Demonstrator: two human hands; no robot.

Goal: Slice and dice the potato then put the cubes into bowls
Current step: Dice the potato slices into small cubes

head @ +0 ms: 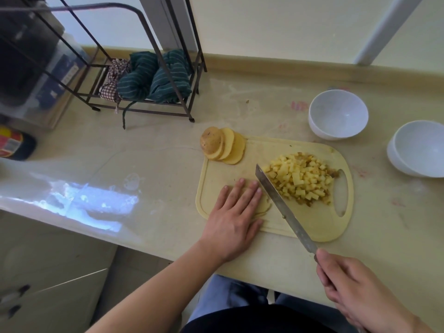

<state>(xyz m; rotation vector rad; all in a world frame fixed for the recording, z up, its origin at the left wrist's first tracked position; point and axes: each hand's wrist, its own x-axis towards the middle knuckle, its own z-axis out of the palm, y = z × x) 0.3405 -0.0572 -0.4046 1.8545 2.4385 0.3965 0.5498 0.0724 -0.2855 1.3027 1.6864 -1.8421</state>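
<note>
Hands work over a pale board (216,179) on a beige counter (156,150). The left hand (236,219) lies flat, palm down, on the board's near left part, forearm reaching in from the lower left. Its fingers are straight and close together, pressing on potato slices (264,205) that show only as a thin pale edge past the fingertips; the thumb lies alongside, near the board's front edge.

The right hand (360,292) comes in from the lower right, fingers curled round the handle of a knife (281,200); the handle itself is hidden in the fist. The long blade runs up and to the left from the fist, across the board's front edge, its tip near the board's middle. It sits just right of the left fingertips, between them and a heap of cubes (300,181). Whether the edge touches the slices cannot be told.

The cubes are piled on the right half of the board, beside the oval handle hole, some with brown skin. At the far left corner of the board more uncut slices (230,147) lean in an overlapping row against a skin-covered end piece (211,140), partly overhanging the counter.

Two white bowls stand on the counter beyond the board's right end: one bowl (338,114) farther back, a second bowl (418,147) at the right edge of view.
</note>
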